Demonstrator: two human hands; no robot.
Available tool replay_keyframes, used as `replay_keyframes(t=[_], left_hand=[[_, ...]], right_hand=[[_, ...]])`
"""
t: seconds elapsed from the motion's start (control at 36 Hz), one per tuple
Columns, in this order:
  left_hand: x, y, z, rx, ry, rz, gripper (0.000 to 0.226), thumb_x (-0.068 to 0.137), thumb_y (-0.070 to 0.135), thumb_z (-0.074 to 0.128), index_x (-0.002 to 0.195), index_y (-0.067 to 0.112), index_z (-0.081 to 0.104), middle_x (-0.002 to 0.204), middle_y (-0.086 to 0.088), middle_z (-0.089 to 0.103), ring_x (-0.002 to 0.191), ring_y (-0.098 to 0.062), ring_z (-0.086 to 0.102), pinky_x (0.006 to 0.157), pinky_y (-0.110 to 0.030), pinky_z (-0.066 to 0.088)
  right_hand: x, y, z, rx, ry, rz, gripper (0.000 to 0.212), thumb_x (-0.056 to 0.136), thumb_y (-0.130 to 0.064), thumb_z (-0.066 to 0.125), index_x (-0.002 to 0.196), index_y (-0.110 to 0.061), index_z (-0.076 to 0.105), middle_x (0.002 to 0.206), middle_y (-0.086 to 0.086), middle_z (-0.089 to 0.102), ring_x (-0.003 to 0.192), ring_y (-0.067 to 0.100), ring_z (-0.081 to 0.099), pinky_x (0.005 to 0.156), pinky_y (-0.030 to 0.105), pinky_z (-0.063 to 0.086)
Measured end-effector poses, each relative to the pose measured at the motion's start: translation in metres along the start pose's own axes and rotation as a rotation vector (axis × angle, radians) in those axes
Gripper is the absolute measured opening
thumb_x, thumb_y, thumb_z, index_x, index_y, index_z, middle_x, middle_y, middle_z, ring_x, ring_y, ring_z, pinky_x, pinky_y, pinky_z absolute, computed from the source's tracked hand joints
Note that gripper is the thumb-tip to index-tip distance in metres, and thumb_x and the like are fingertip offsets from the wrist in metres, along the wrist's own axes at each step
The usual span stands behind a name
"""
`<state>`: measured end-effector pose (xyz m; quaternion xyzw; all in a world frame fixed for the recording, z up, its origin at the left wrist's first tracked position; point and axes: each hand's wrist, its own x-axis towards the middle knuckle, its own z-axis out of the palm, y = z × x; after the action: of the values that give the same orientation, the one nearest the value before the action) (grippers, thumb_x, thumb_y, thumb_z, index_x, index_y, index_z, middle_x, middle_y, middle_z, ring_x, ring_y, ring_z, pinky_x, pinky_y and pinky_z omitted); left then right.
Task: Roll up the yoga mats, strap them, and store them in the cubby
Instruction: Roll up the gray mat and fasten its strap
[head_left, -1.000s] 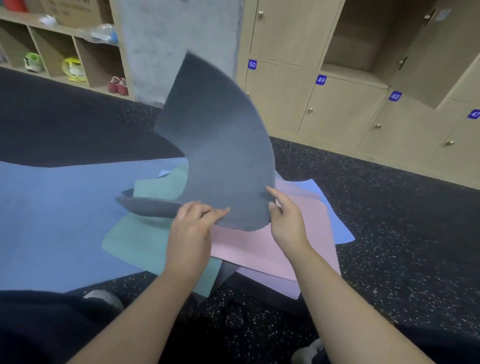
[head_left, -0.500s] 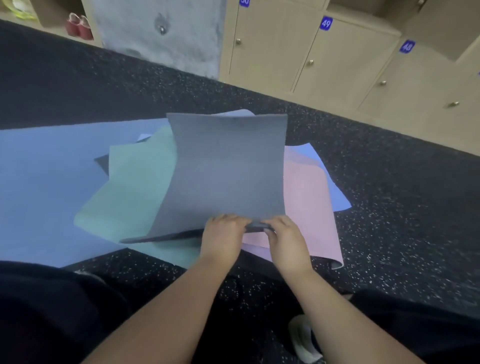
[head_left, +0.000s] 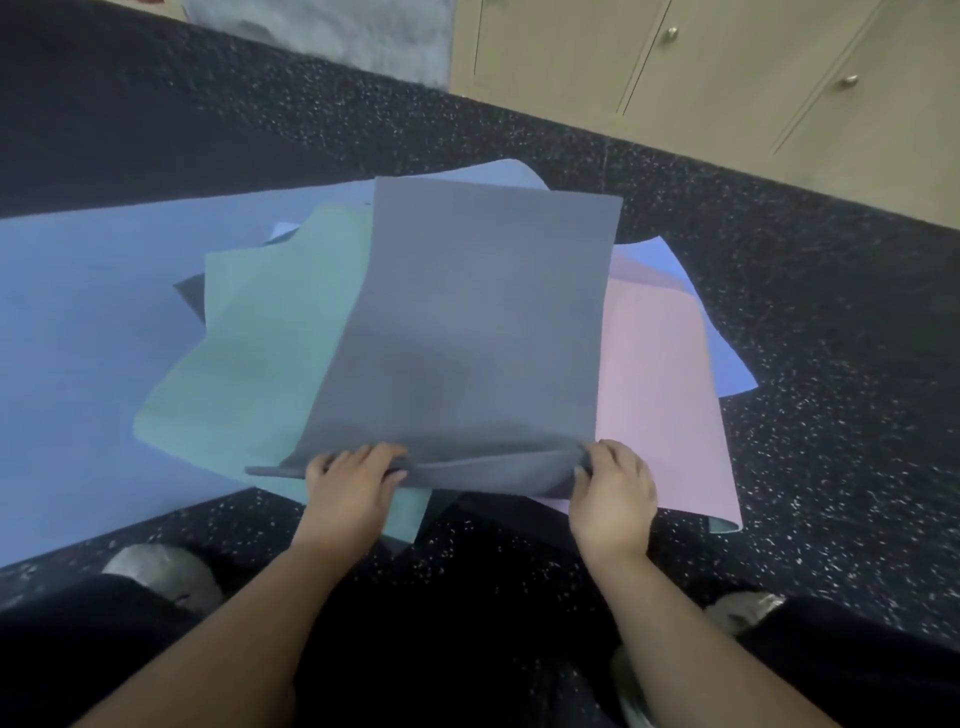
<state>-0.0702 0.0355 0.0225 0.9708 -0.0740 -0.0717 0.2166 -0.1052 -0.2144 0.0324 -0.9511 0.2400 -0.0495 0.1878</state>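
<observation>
While both hands curl over the near edge of the grey mat (head_left: 467, 332), the rolling step is only just starting: the left hand (head_left: 350, 480) has its fingers folded down over the edge with a thin lip of mat tucked beneath them, and the right hand (head_left: 613, 491) pinches the same edge at the other corner, fingertips bent onto the top face. No roll has formed yet, only a first shallow fold running between the two hands. Beyond the fingertips the grey mat stretches flat and away, lying on top of the pile; past the left hand's knuckles the green mat (head_left: 249, 374) shows from under it, and outside the right hand the pink mat (head_left: 660, 395) lies with a pale blue mat (head_left: 722, 358) peeking from beneath that. A wide blue mat (head_left: 88, 353) spreads well off to the left on the speckled floor (head_left: 831, 364). Next, I'd judge, the fingers need to turn that lip over tightly and evenly, both hands pushing forward together so the roll stays square. Straps are nowhere in view, and the wooden lockers (head_left: 675, 57) stand far beyond the mat's far end.
</observation>
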Motion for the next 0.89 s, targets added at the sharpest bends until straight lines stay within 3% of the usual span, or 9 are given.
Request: replay_keyframes(t=[0.06, 0.11, 0.25, 0.44, 0.56, 0.64, 0.69, 0.78, 0.89], left_hand=[[0.004, 0.001, 0.001, -0.023, 0.044, 0.008, 0.015, 0.099, 0.029, 0.048, 0.110, 0.025, 0.059, 0.098, 0.010, 0.063, 0.101, -0.018, 0.057, 0.085, -0.029, 0.016], [0.010, 0.003, 0.001, -0.033, 0.082, -0.003, 0.007, 0.098, 0.027, 0.051, 0.101, 0.023, 0.056, 0.083, 0.011, 0.056, 0.092, -0.022, 0.056, 0.079, -0.029, 0.014], [0.029, 0.008, 0.004, 0.015, 0.087, -0.002, 0.007, 0.101, 0.028, 0.044, 0.096, 0.025, 0.041, 0.072, 0.013, 0.043, 0.082, -0.020, 0.048, 0.072, -0.033, 0.014], [0.046, 0.003, 0.024, 0.077, 0.025, 0.018, 0.009, 0.101, 0.029, 0.044, 0.095, 0.024, 0.048, 0.082, 0.007, 0.048, 0.093, -0.024, 0.050, 0.072, -0.034, 0.016], [0.045, -0.004, 0.046, 0.090, 0.276, 0.150, 0.021, 0.088, 0.031, 0.052, 0.081, 0.014, 0.062, 0.099, -0.013, 0.057, 0.093, -0.028, 0.040, 0.085, -0.045, 0.037], [0.038, -0.013, 0.054, 0.236, 0.367, 0.277, 0.029, 0.087, 0.035, 0.053, 0.086, 0.008, 0.063, 0.110, -0.020, 0.061, 0.109, -0.034, 0.044, 0.104, -0.051, 0.028], [0.032, -0.023, 0.060, 0.328, 0.338, 0.321, 0.039, 0.084, 0.042, 0.058, 0.096, 0.006, 0.065, 0.114, -0.021, 0.061, 0.113, -0.036, 0.046, 0.105, -0.051, 0.029], [0.025, -0.034, 0.068, 0.374, 0.214, 0.272, 0.055, 0.075, 0.051, 0.067, 0.107, 0.006, 0.067, 0.114, -0.020, 0.059, 0.112, -0.037, 0.048, 0.102, -0.052, 0.033], [0.025, -0.035, 0.072, 0.384, 0.144, 0.245, 0.072, 0.052, 0.044, 0.091, 0.111, 0.009, 0.069, 0.108, -0.019, 0.056, 0.105, -0.036, 0.045, 0.101, -0.053, 0.031]], right_hand=[[0.001, -0.002, 0.007, -0.131, 0.065, -0.071, 0.049, 0.081, 0.002, 0.065, 0.126, -0.016, 0.061, 0.137, 0.007, 0.053, 0.135, 0.036, 0.038, 0.109, 0.063, 0.023], [0.001, -0.004, 0.016, -0.160, 0.108, -0.255, 0.072, 0.058, 0.016, 0.069, 0.123, -0.014, 0.062, 0.132, 0.010, 0.057, 0.131, 0.036, 0.042, 0.106, 0.066, 0.026], [-0.016, -0.025, 0.040, -0.156, 0.029, -0.608, 0.086, 0.049, 0.003, 0.076, 0.130, -0.017, 0.054, 0.132, 0.005, 0.058, 0.129, 0.025, 0.040, 0.112, 0.051, 0.014], [-0.034, -0.016, 0.074, -0.294, 0.000, -0.622, 0.100, 0.056, -0.018, 0.088, 0.142, -0.010, 0.037, 0.140, 0.006, 0.052, 0.132, 0.024, 0.038, 0.109, 0.056, 0.020], [-0.023, -0.007, 0.083, -0.313, -0.026, -0.607, 0.116, 0.041, -0.036, 0.094, 0.140, -0.011, 0.040, 0.129, 0.004, 0.057, 0.121, 0.022, 0.046, 0.106, 0.057, 0.035], [-0.009, -0.006, 0.094, -0.333, 0.000, -0.633, 0.116, 0.037, -0.042, 0.094, 0.137, -0.010, 0.042, 0.124, 0.007, 0.057, 0.119, 0.024, 0.044, 0.107, 0.057, 0.032], [-0.001, -0.007, 0.101, -0.330, 0.040, -0.644, 0.110, 0.037, -0.042, 0.094, 0.133, -0.011, 0.049, 0.121, 0.008, 0.058, 0.118, 0.025, 0.043, 0.108, 0.056, 0.028], [0.002, -0.009, 0.108, -0.329, 0.077, -0.648, 0.098, 0.034, -0.042, 0.095, 0.123, -0.013, 0.063, 0.116, 0.010, 0.058, 0.113, 0.026, 0.043, 0.103, 0.056, 0.039], [-0.002, -0.007, 0.111, -0.312, 0.103, -0.620, 0.089, 0.034, -0.043, 0.095, 0.115, -0.016, 0.068, 0.104, 0.008, 0.059, 0.100, 0.025, 0.044, 0.100, 0.051, 0.042]])
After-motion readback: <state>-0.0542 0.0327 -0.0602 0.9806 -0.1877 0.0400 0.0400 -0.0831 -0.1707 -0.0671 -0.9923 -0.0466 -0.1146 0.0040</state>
